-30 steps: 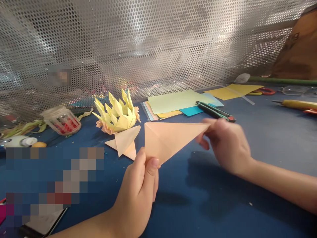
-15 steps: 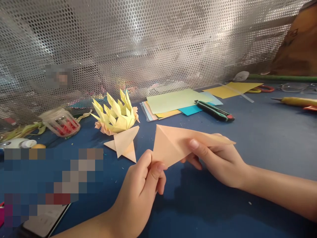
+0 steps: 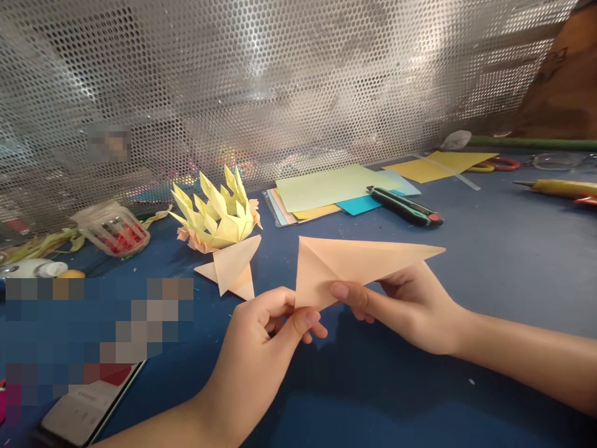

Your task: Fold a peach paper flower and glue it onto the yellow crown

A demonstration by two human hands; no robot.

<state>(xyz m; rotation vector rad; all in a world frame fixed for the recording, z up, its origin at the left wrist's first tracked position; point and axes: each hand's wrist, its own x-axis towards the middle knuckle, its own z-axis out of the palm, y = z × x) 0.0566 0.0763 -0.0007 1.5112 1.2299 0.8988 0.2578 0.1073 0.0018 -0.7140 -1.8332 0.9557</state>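
Observation:
A folded peach paper (image 3: 345,264) is held up between both hands, its long point reaching right. My left hand (image 3: 275,342) pinches its lower left corner between thumb and fingers. My right hand (image 3: 405,305) grips its lower edge, with the thumb on the near face and the fingers behind. Left of it on the blue table lie folded peach pieces (image 3: 236,264) with pointed tips. Just behind those stands a yellow folded-paper ring (image 3: 224,218) of upright points, with peach points around its base.
Coloured sheets (image 3: 326,186) lie at the back, with a green and black cutter (image 3: 405,205) on their right edge. A jar (image 3: 112,230) with red bits stands left, a phone (image 3: 88,404) lower left. Yellow paper (image 3: 443,165), scissors (image 3: 504,163) and a yellow tool (image 3: 555,188) lie right.
My right hand has shifted left along the paper, its thumb now closer to my left hand. The paper's long point has risen and its face has turned more toward the camera.

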